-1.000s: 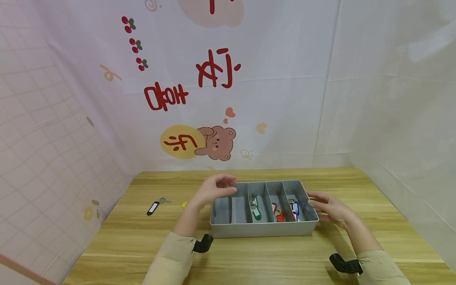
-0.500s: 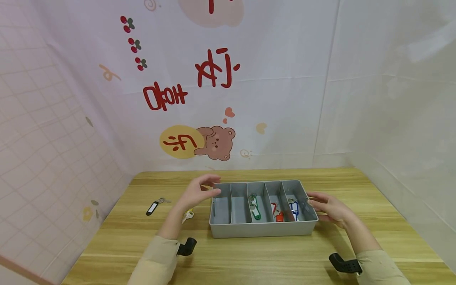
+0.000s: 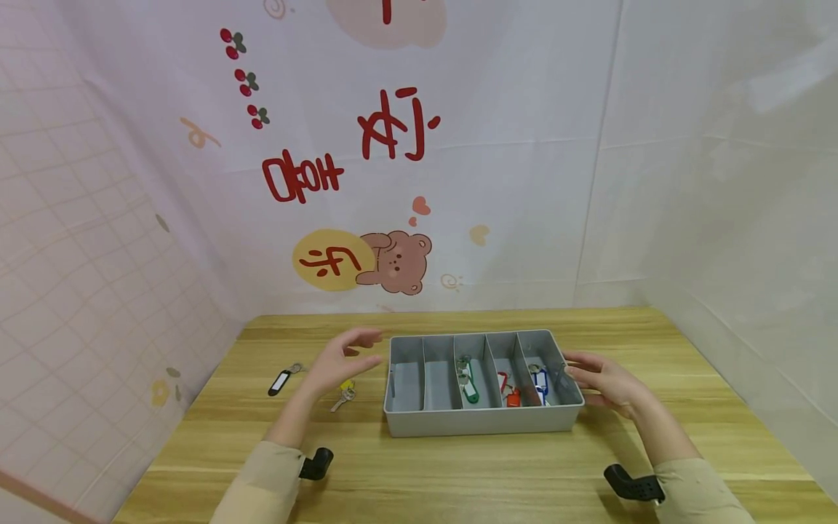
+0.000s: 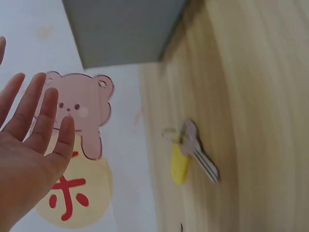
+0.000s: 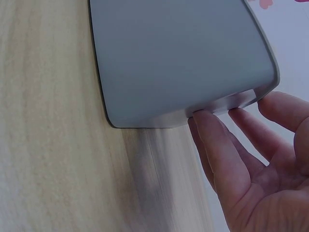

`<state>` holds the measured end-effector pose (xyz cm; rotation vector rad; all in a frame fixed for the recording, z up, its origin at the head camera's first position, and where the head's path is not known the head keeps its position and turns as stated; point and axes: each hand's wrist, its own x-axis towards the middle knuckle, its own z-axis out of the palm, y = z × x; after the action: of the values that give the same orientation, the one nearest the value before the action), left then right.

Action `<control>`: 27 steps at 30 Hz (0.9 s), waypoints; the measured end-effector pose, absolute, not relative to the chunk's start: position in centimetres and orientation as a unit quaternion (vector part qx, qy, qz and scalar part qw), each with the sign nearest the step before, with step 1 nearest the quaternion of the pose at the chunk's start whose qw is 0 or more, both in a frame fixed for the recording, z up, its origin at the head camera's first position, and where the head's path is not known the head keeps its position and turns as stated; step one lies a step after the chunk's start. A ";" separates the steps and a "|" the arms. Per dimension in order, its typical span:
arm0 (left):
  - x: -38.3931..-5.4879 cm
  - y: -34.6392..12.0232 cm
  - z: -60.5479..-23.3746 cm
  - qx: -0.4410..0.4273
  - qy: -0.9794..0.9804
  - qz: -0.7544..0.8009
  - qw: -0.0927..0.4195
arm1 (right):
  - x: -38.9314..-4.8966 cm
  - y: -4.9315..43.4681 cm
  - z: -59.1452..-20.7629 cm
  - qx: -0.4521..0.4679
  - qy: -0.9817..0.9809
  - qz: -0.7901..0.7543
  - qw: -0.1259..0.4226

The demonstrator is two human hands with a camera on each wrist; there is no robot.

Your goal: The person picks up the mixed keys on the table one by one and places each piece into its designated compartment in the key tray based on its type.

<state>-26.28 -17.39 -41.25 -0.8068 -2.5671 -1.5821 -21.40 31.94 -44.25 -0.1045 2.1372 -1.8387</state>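
Observation:
A grey divided tray (image 3: 478, 422) stands on the wooden table, its compartments in a row. Green key tags (image 3: 470, 393) lie in the middle one, red key tags (image 3: 513, 397) in the one to its right, blue key tags (image 3: 540, 382) in the rightmost. The two left compartments hold no tags. My left hand (image 3: 342, 364) hovers left of the tray, fingers spread and palm bare. Below it a key (image 4: 199, 154) on a ring with a yellow tag (image 4: 179, 164) lies on the wood. My right hand (image 3: 605, 380) touches the tray's right end wall with its fingertips.
Farther left on the table lies a black key tag (image 3: 279, 382) with a white label and a key (image 3: 296, 367). A white printed curtain (image 3: 524, 182) hangs behind the table and along both sides.
My left hand has moved left, away from over the tray's left compartments, uncovering the yellow-tagged key. My right hand has stayed at the tray's right end.

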 end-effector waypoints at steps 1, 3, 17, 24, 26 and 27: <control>-26.3 -17.6 -41.3 -0.254 -0.826 -0.502 0.009 | -21.4 31.9 -44.2 -0.036 0.749 -0.642 0.159; -26.2 -18.0 -41.5 -0.247 -0.833 -0.495 0.008 | -21.4 31.9 -44.2 -0.036 0.751 -0.640 0.158; -26.7 -20.7 -43.1 -0.267 -0.854 -0.446 -0.006 | -21.4 32.0 -44.2 -0.038 0.748 -0.643 0.162; -27.0 -21.6 -43.8 -0.259 -0.873 -0.412 -0.021 | -21.3 32.0 -44.2 -0.042 0.748 -0.641 0.165; -27.1 -21.9 -44.0 -0.257 -0.875 -0.410 -0.029 | -21.3 32.0 -44.2 -0.047 0.748 -0.641 0.166; -27.2 -22.0 -44.1 -0.256 -0.874 -0.411 -0.033 | -21.4 32.0 -44.2 -0.049 0.748 -0.641 0.166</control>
<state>-27.20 -21.97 -44.06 -0.8231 -2.8057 -1.3186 -21.35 32.03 -44.19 -0.1382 2.1297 -1.8237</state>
